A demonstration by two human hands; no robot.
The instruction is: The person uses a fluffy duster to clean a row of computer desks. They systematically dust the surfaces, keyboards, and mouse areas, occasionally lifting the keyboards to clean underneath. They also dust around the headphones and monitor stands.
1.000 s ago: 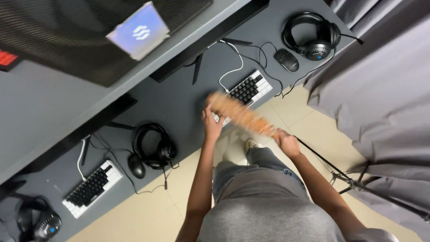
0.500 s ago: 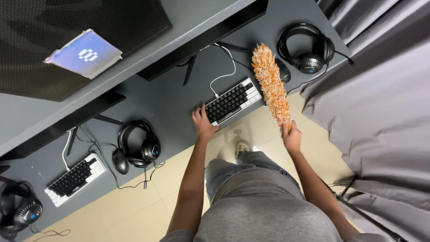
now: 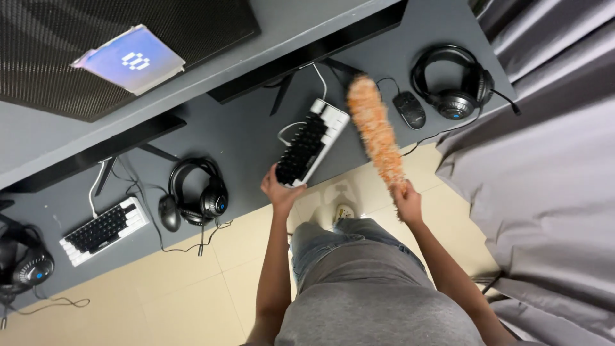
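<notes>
My left hand (image 3: 279, 189) grips the near end of a small black-and-white keyboard (image 3: 312, 142) and has it turned at an angle on the dark grey desk (image 3: 243, 144). In my right hand (image 3: 407, 202) I hold the handle of an orange fluffy duster (image 3: 375, 130). The duster's head lies over the desk just right of the keyboard, close to a black mouse (image 3: 409, 109).
Black headphones (image 3: 453, 84) lie at the desk's right corner. Further left are another pair of headphones (image 3: 198, 189), a mouse (image 3: 169, 213), a second keyboard (image 3: 104, 229) and a third headset (image 3: 24, 261). A grey curtain (image 3: 551, 179) hangs on the right. Monitors stand along the desk's back.
My left hand has swung the keyboard's near end toward me, so it now sits more steeply angled. The duster has shifted left, from beside the headphones to next to the keyboard.
</notes>
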